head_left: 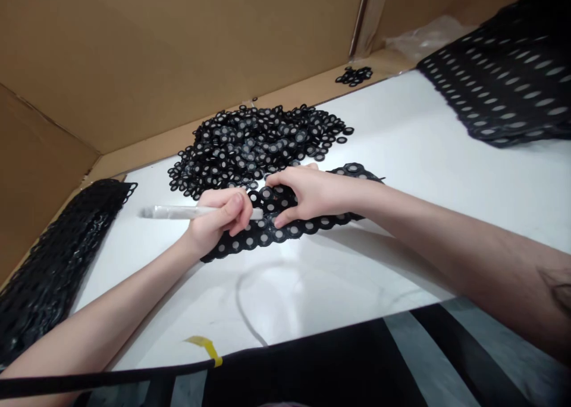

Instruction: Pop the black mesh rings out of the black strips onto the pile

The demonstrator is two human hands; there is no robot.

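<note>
A black rubbery sheet with rows of round holes (285,233) lies on the white tabletop in front of me, its edge scalloped. My left hand (225,210) is closed around a white pen-like tool (172,212). The tool's narrow end is over the sheet, close to my right thumb; its blunt end points left. My right hand (303,194) rests across the sheet and grips it, thumb on the near side and fingers toward the far side. Part of the sheet is covered by both hands. Just behind it is a large pile of small black rings (259,142).
Stacked black perforated sheets (53,258) lie at the left edge, and more (504,85) at the far right. A small heap of rings (354,75) and clear plastic (428,38) are by the cardboard wall (178,50). Yellow tape (207,344) hangs near the front edge.
</note>
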